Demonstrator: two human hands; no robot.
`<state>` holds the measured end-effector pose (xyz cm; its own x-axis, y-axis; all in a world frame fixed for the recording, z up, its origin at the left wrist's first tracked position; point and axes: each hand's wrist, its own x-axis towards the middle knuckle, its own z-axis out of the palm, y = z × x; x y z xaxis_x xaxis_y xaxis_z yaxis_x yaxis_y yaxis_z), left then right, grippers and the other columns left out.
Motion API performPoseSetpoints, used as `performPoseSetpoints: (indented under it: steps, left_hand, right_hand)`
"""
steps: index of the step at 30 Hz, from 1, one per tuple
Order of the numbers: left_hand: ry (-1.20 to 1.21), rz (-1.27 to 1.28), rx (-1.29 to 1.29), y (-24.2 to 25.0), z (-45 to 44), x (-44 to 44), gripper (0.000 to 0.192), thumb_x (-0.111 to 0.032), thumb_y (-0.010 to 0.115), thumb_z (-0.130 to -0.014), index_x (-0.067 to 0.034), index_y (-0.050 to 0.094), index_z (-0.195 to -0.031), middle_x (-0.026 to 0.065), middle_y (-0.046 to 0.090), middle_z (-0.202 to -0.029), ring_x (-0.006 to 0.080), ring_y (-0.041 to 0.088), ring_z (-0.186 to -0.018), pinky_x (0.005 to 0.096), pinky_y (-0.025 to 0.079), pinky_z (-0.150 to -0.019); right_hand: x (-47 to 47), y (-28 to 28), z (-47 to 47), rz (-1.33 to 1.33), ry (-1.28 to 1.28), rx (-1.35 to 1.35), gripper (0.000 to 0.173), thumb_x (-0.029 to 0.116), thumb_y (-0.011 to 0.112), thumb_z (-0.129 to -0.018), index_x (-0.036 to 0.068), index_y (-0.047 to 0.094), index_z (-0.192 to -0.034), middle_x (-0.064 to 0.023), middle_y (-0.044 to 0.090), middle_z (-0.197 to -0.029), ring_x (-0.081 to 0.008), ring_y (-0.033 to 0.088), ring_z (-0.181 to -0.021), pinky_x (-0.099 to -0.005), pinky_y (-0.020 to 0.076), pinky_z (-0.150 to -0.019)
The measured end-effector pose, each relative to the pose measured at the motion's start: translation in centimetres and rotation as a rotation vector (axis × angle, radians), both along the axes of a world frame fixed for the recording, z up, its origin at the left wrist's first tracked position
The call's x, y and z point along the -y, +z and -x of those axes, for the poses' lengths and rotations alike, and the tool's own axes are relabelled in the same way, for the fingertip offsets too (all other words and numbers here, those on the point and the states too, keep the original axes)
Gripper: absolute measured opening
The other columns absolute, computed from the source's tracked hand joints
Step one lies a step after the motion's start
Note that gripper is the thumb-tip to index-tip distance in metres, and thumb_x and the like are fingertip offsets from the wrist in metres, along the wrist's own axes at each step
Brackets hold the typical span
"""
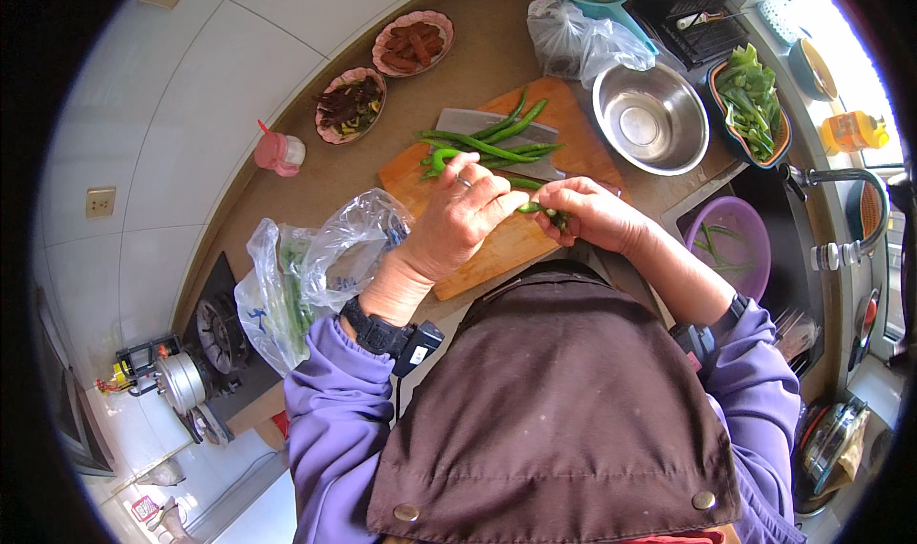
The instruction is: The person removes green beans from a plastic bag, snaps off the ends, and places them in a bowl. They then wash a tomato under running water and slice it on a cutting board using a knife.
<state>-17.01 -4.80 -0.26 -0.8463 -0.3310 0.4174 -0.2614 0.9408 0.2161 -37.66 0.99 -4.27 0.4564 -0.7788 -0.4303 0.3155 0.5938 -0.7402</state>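
Note:
Long green chili peppers (501,130) lie across a cleaver blade (464,121) on the wooden cutting board (494,250). Over the board's near part, my left hand (462,214) grips one green pepper (529,207), its end between the fingers. A curved pepper (443,158) shows at the left fingertips; whether it is the same one is hidden. Close by on the right, my right hand (584,211) pinches the stem end of the pepper. Several cut stem ends (557,220) are bunched in the right fingers. The cleaver's handle is mostly covered by peppers and my right hand.
Beyond the board stand two pink dishes (448,24) of food and a lidded seasoning jar (279,150). A plastic bag (322,257) sits left. Rightward are a steel bowl (650,118), a basket of leafy greens (752,103), and a purple basin (731,247) in the sink.

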Motion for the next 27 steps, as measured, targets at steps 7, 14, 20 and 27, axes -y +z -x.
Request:
performPoseSetpoints:
  steps: [7,14,20,27]
  left_hand:
    - [-0.085,-0.102,0.071,-0.4,0.4,-1.6,0.024,-0.009,0.058,-0.072,-0.008,0.064,-0.095,0.0030,0.053,-0.088,0.0212,0.050,-0.087,0.0355,0.039,-0.084]
    - [-0.038,-0.170,0.073,-1.6,-0.1,-3.4,0.023,-0.008,0.058,-0.071,-0.007,0.065,-0.093,0.0025,0.053,-0.086,0.0194,0.050,-0.084,0.0325,0.040,-0.081]
    - [0.010,-0.165,0.024,-1.8,-0.6,-3.9,0.022,-0.008,0.059,-0.072,-0.008,0.065,-0.093,0.0022,0.053,-0.087,0.0190,0.050,-0.084,0.0319,0.040,-0.079]
    - [0.097,-0.090,0.004,-1.4,-1.7,-4.4,0.025,-0.012,0.057,-0.071,-0.011,0.062,-0.095,0.0015,0.052,-0.088,0.0188,0.050,-0.088,0.0344,0.039,-0.083]
  right_hand:
    - [-0.7,-0.4,0.6,0.101,0.301,-0.208,0.030,0.029,0.049,-0.085,0.002,0.062,-0.082,0.0014,0.053,-0.065,-0.0064,0.047,-0.054,-0.0197,0.0371,-0.048]
    - [-1.8,-2.1,0.2,0.094,0.382,-0.175,0.030,0.030,0.050,-0.084,0.002,0.062,-0.080,0.0003,0.056,-0.068,-0.0057,0.048,-0.055,-0.0180,0.0374,-0.047]
    - [-2.0,-2.0,-1.1,0.102,0.284,-0.248,0.027,0.026,0.051,-0.080,0.002,0.062,-0.075,0.0006,0.055,-0.064,-0.0053,0.046,-0.052,-0.0190,0.0356,-0.047]
    - [-2.3,-2.8,-2.2,0.064,0.186,-0.049,0.014,0.012,0.050,-0.075,0.001,0.057,-0.070,-0.0045,0.053,-0.062,-0.0084,0.044,-0.050,-0.0209,0.0306,-0.043]
